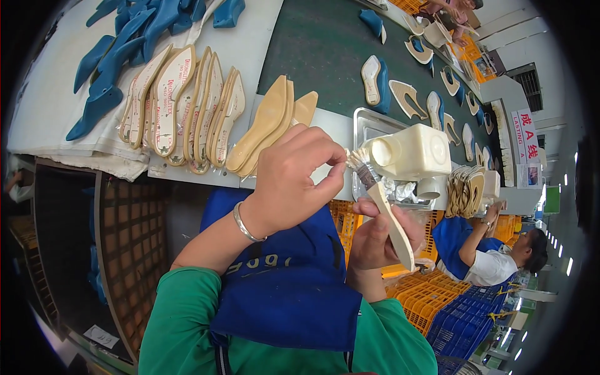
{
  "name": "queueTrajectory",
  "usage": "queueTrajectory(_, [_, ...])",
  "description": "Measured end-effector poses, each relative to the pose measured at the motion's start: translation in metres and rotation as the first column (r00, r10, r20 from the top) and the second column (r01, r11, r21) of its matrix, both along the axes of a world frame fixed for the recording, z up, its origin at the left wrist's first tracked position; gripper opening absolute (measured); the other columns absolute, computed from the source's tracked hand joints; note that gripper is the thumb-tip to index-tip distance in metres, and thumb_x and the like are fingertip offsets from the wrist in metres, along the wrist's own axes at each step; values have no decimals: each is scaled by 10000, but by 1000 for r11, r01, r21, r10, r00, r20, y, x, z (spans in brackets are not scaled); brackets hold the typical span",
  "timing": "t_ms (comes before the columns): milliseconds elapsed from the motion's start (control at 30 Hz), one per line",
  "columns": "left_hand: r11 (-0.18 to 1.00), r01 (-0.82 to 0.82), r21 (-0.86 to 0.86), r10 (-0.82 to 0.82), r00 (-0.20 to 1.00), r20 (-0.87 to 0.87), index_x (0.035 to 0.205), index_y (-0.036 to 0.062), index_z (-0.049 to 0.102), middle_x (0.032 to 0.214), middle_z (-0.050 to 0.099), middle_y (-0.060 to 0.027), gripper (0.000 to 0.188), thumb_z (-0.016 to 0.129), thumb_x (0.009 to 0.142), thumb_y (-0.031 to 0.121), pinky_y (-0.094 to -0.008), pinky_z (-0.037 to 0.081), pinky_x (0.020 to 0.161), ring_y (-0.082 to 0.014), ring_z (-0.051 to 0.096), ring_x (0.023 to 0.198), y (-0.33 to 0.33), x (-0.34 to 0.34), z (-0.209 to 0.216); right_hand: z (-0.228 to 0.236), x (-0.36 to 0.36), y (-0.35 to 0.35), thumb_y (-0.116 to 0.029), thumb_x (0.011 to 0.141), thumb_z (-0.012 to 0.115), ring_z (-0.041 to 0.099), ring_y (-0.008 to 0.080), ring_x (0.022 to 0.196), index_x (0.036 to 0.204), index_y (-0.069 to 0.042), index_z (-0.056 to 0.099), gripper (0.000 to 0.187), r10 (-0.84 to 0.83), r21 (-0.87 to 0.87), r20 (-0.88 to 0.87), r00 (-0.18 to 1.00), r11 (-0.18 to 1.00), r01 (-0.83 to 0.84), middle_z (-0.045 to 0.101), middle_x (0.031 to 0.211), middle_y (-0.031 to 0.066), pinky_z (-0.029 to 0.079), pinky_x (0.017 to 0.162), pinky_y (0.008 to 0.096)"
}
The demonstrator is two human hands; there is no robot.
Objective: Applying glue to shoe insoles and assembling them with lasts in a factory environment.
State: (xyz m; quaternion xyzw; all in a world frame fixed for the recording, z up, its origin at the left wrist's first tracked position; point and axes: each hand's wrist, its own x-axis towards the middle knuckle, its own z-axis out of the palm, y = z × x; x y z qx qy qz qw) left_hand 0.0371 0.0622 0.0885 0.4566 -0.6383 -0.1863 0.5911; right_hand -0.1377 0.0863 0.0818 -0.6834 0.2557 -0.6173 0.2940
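Note:
My right hand (381,240) holds a flat paintbrush (387,215) with a pale wooden handle, its bristles pointing up and to the left. My left hand (297,175), wearing a silver bangle, is closed in a pinch right beside the bristle tips. Whatever the pinch holds is too small to make out. Just beyond the brush, a cream plastic bottle (422,153) lies on its side, its wide neck close to the bristles. Under it is a metal tray (361,119). Left of my left hand, tan insoles (265,128) lean together on the table.
Rows of insoles with printed faces (172,100) stand at the left, near a heap of blue shoe lasts (112,75). A green conveyor belt (319,47) carries lasts and shoe parts. Stacked insoles (465,190) and a co-worker (494,259) are at the right, above orange and blue crates (465,319).

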Motion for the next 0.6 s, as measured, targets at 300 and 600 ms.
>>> queueTrajectory(300, [948,198,250,-61,882,-467,818,26,599,829,575,-31,23,617,820,39,-264,453,663,-130,564,768,-12,14,-12,9,3,1,-136,957,548,639,255,616,1116,22,440,250,-150,69,161,976,988,140,654,740,184,571,595,371])
queueTrajectory(600, [902,377,209,-236,838,-492,941,22,677,896,619,-29,106,644,850,64,-244,471,690,-94,583,813,-2,10,-9,5,5,-8,-116,958,544,615,214,580,1079,8,442,201,-175,192,248,953,973,128,633,693,152,553,572,328])
